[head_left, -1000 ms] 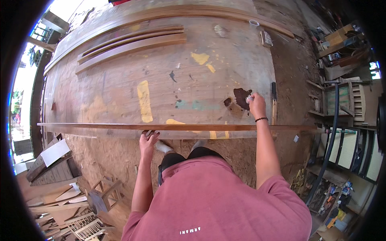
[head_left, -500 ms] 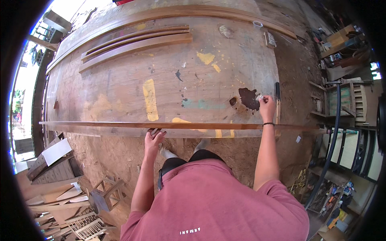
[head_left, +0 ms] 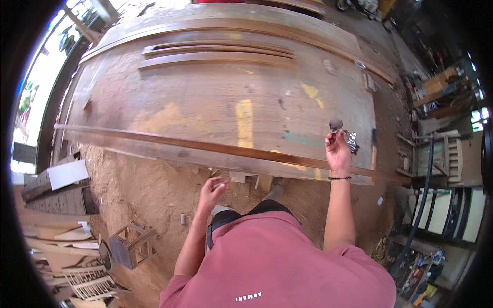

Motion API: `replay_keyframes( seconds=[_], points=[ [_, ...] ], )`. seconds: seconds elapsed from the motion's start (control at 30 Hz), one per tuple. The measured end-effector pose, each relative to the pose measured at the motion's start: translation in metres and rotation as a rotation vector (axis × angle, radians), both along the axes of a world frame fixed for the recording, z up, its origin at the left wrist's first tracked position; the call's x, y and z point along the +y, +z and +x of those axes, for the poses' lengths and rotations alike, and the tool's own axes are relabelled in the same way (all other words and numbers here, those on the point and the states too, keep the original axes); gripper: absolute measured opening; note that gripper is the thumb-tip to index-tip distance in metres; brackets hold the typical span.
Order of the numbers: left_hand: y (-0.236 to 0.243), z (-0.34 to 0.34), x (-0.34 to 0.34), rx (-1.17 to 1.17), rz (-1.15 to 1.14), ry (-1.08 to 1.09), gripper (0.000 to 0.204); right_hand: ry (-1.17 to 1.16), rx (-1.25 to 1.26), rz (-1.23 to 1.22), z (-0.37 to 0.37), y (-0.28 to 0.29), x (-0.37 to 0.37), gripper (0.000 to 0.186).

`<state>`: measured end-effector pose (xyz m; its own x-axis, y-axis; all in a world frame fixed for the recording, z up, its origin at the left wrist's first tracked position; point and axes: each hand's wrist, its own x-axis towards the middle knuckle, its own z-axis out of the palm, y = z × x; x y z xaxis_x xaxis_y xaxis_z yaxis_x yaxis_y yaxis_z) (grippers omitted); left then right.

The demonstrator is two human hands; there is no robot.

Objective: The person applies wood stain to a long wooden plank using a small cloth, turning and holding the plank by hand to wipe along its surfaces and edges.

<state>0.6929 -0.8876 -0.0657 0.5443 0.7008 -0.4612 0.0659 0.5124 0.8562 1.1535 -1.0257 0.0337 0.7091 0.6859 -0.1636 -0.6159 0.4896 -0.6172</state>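
Note:
My right hand [head_left: 336,153] pinches a small dark-stained wad, apparently cloth [head_left: 336,124], above a glossy dark brown puddle [head_left: 353,143] on the plywood table [head_left: 195,97]. My left hand [head_left: 212,192] is off the table's near edge, with fingers apart and nothing visible in it. A long brown wooden strip [head_left: 215,150] lies along that near edge, passing just beyond my left hand and behind my right wrist. Yellow and green paint patches mark the worktop.
Several wooden strips [head_left: 215,60] lie on the table's far part, with a small cup [head_left: 359,64] at the right. Stacked wood scraps [head_left: 61,236] and a wooden frame [head_left: 131,244] stand at lower left. Chair frames [head_left: 452,159], a black hose [head_left: 426,190] and pale panels are at right.
My left hand has come away from the long strip toward me. My right hand has raised the wad off the puddle, showing its dark stained face. The view has shifted and blurred.

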Motion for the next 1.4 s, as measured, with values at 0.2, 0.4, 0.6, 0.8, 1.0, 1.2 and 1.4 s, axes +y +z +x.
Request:
replay_keyframes(
  seconds=[0.2,0.4,0.6,0.8,1.0,1.2,1.4],
  points=[
    [-0.023,-0.14,-0.005,0.011,-0.087,0.08,0.036,0.382,-0.053,0.006,-0.177,0.017,0.113,0.021],
    [-0.01,-0.236,-0.008,-0.015,-0.103,0.171,0.037,0.671,-0.004,0.039,-0.332,0.02,0.215,0.017],
    [0.001,-0.304,-0.004,-0.042,-0.142,0.395,0.039,0.83,-0.032,-0.075,-0.424,0.014,0.295,0.018],
    [0.006,-0.347,0.015,-0.066,-0.131,0.512,0.037,0.85,-0.209,-0.114,-0.481,0.012,0.363,0.016],
    [-0.001,-0.373,0.071,-0.022,-0.166,0.539,0.036,0.852,-0.144,-0.095,-0.499,-0.01,0.43,0.016],
    [0.008,-0.392,0.18,-0.018,-0.151,0.449,0.033,0.905,-0.148,-0.112,-0.536,-0.02,0.494,0.018],
    [0.023,-0.418,0.287,-0.02,-0.111,0.4,0.034,0.953,-0.111,-0.161,-0.575,-0.025,0.563,0.012]
  ],
)
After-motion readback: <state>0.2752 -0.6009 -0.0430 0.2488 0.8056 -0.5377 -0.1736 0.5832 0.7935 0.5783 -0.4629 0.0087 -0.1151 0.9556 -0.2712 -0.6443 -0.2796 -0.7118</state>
